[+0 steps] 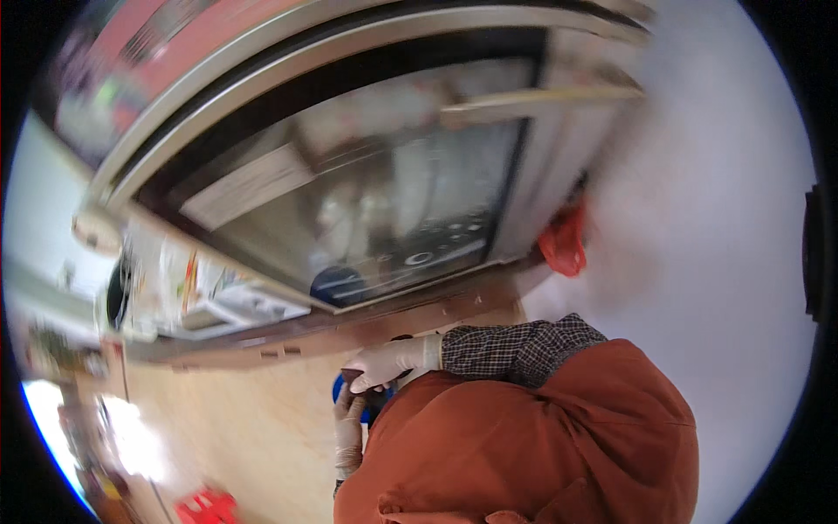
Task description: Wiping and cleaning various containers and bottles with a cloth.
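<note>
My right hand [386,363], in a pale thin glove below a checked sleeve, holds a small dark brown piece [352,376] that I cannot identify. My left hand [348,426], gloved too, comes up from below with its fingers touching or very near the same piece. Whether it grips the piece is not plain. Behind and beneath both hands shows part of a blue round container [337,388], with something dark in or before it. An orange-brown garment [510,445] over my body hides the rest.
Beside me stands a glass-fronted appliance or cabinet [393,190] with a metal edge, blurred. Left of it, a white open drawer or shelf [229,311] holds small items. A red plastic bag [564,242] hangs or lies near the cabinet's corner. Another red object [206,506] lies on the beige floor [249,419].
</note>
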The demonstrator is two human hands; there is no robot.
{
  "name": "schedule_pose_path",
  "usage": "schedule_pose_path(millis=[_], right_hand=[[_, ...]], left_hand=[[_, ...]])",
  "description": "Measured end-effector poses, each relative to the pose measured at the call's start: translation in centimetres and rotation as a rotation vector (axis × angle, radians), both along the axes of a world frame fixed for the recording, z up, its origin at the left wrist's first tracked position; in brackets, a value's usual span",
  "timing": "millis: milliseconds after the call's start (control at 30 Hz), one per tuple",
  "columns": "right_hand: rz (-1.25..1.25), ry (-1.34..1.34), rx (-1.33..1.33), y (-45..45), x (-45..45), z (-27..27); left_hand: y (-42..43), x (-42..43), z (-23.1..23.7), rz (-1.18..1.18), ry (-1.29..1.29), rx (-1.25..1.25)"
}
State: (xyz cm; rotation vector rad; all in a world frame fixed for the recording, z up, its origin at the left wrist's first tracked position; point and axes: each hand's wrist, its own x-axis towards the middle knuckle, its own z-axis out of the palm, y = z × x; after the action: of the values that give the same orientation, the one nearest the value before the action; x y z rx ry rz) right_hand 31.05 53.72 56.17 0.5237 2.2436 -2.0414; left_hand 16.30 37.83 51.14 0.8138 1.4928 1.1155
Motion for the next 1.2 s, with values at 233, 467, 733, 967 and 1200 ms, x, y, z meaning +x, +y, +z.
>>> schedule_pose_path(millis=[233, 467, 733, 967, 1200], right_hand=[[-0.811, 0.222, 0.115, -2.4, 12.9, -2.4], [-1.328, 0.453, -0.061, -10.7, 23.1, -4.0], [-1.889, 0.816, -0.418, -8.6, 30.2, -2.5], [-2.021, 0.455, 0.383, -1.5, 36.0, 3.9], [-1.67, -0.037, 1.141, 15.4, 38.8, 7.0]], left_hand=[[9.1, 5.5, 3.6, -0.362, -0.091, -0.067], [14.5, 18.8, 6.8, -0.754, 0.007, 0.044], [16.6, 31.0, 7.1, -1.245, 0.298, 0.434], [20.9, 36.4, 6.0, -0.986, 0.354, 0.676], [24.0, 41.3, 5.6, -0.701, 0.392, 0.583]])
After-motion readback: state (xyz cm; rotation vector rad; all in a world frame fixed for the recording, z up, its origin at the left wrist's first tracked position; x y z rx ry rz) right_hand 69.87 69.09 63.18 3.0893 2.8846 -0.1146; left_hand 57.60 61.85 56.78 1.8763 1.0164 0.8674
